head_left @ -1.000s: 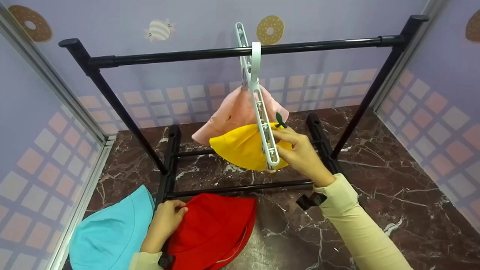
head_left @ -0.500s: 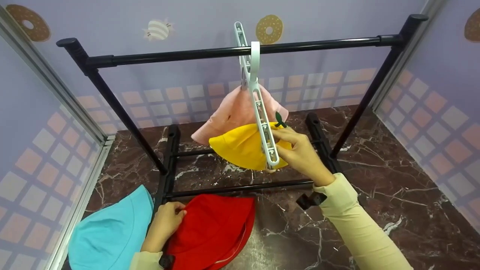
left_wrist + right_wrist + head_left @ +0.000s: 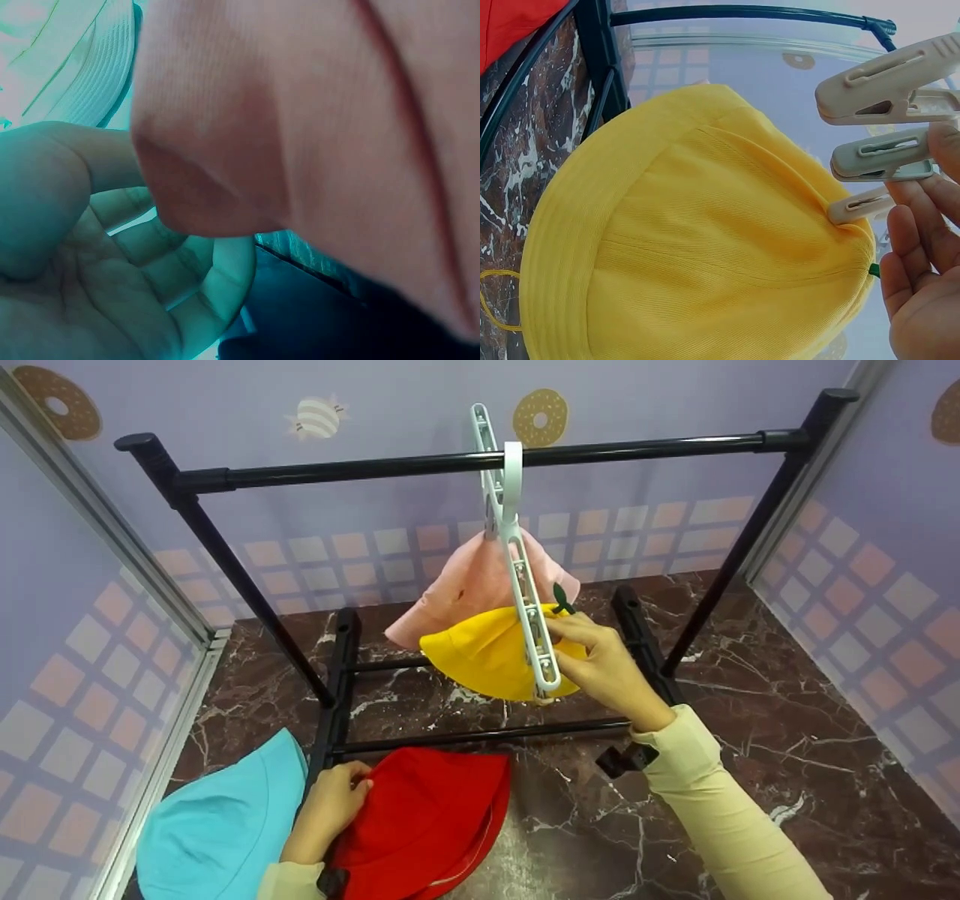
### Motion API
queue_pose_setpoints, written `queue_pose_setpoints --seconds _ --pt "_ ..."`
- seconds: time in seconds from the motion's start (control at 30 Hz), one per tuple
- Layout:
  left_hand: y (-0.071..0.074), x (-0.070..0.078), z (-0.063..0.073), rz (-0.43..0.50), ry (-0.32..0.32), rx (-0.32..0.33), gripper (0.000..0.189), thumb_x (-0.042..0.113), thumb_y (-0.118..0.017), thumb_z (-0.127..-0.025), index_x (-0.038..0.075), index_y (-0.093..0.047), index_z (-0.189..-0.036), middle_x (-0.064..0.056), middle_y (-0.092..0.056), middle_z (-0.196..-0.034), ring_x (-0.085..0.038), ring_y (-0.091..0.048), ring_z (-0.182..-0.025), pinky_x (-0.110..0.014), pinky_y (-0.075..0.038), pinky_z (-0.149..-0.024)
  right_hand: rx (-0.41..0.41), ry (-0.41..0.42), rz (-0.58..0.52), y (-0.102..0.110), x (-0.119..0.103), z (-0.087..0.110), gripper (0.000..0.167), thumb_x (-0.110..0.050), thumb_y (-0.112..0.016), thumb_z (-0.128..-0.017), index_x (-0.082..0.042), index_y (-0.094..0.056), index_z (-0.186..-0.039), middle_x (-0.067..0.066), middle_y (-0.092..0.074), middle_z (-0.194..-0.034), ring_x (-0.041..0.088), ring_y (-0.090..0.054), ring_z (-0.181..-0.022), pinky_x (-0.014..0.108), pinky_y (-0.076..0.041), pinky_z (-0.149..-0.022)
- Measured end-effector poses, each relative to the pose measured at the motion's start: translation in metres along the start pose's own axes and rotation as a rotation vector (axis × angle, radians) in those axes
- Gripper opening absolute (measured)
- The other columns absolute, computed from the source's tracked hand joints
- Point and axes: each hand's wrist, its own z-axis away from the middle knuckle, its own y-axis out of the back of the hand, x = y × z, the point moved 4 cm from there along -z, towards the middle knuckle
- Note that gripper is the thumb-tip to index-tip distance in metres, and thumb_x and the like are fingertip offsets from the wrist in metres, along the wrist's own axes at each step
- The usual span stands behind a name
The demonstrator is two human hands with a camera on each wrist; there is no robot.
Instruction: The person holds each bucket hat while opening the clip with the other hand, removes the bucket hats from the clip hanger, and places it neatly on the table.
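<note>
My right hand [image 3: 606, 664] is at the near end of a white clip hanger [image 3: 511, 487], its thumb and fingers pinching the tail of a grey clothes peg [image 3: 877, 156]. Just beyond that peg, a beige peg [image 3: 851, 210] bites the crown of a yellow bucket hat [image 3: 476, 652] with a green sprout on top. Another beige peg [image 3: 881, 90] is nearer the hanger's end. Low on the left, my left hand [image 3: 330, 806] pinches the crown of a red bucket hat [image 3: 424, 817] between thumb and fingers; the left wrist view shows its cloth close up.
A pink hat [image 3: 465, 592] hangs from the hanger behind the yellow one. The hanger hooks over the bar of a black rack [image 3: 360, 469] on a marbled table [image 3: 795, 735]. Left of my left hand lies a light blue hat [image 3: 217, 825]. Patterned walls enclose the back and sides.
</note>
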Motion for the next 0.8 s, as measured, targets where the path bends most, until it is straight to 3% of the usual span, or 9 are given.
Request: queue_pose_setpoints --seconds 0.47,0.8 --pt "0.008 0.007 0.006 0.000 -0.029 -0.022 0.026 0.007 -0.064 -0.089 -0.002 -0.066 -0.114 -0.024 -0.069 -0.106 -0.036 -0.067 -0.094 -0.051 -0.053 -0.080 -0.039 0.026 -0.088 0.000 -0.008 0.001 0.035 0.000 -0.069 -0.085 0.000 -0.066 -0.119 0.013 -0.067 -0.120 0.011 -0.056 -0.107 0.024 -0.042 -0.100" --pt "0.019 0.017 0.009 0.004 -0.021 -0.056 0.035 0.014 -0.063 -0.091 -0.003 -0.062 -0.122 -0.022 -0.066 -0.115 -0.036 -0.064 -0.104 -0.051 -0.050 -0.089 -0.041 0.019 -0.083 0.001 -0.010 0.003 0.037 -0.001 -0.069 -0.085 -0.001 -0.065 -0.122 0.012 -0.068 -0.116 0.010 -0.055 -0.104 0.025 -0.043 -0.096"
